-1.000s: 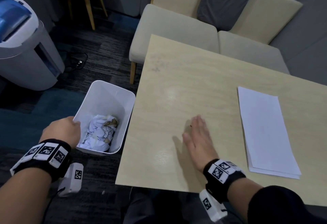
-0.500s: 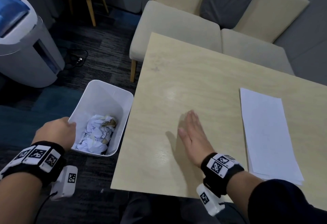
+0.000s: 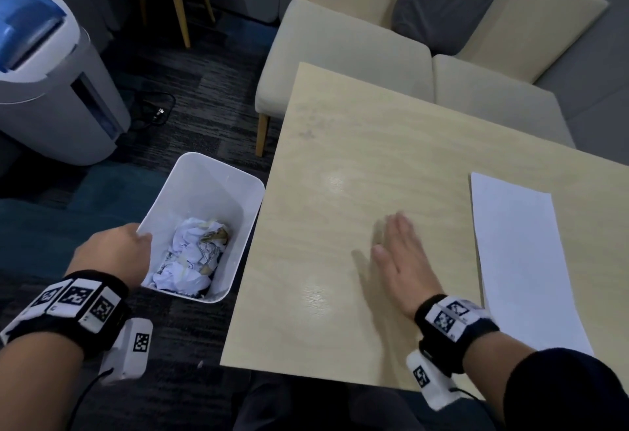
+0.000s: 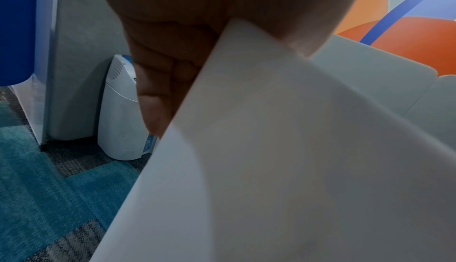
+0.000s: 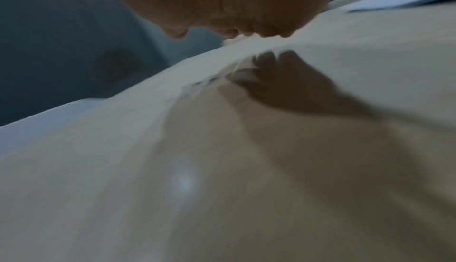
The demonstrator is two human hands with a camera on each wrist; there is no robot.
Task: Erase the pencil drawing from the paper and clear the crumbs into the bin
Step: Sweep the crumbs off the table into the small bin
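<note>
A white bin [image 3: 218, 178] with crumpled paper [image 3: 194, 257] in it hangs beside the table's left edge. My left hand [image 3: 117, 253] grips its near-left rim; in the left wrist view the fingers [image 4: 167, 82] curl outside the bin wall [image 4: 271, 149] and the thumb lies over its rim. My right hand [image 3: 398, 253] lies flat with straight fingers on the light wood table [image 3: 340, 165], slightly blurred, left of the white paper stack [image 3: 524, 260]. Crumbs are too small to tell. In the right wrist view the hand [image 5: 234, 2] hovers over the table [image 5: 222, 168].
Two beige chairs [image 3: 340, 59] stand behind the table. A white and blue appliance [image 3: 44, 66] sits on the carpet at far left, with a cable beside it. A small round table's wooden legs [image 3: 177, 1] stand at the back.
My right hand has slid left across the table, away from the paper and toward the bin side. The left hand keeps its grip on the bin's rim.
</note>
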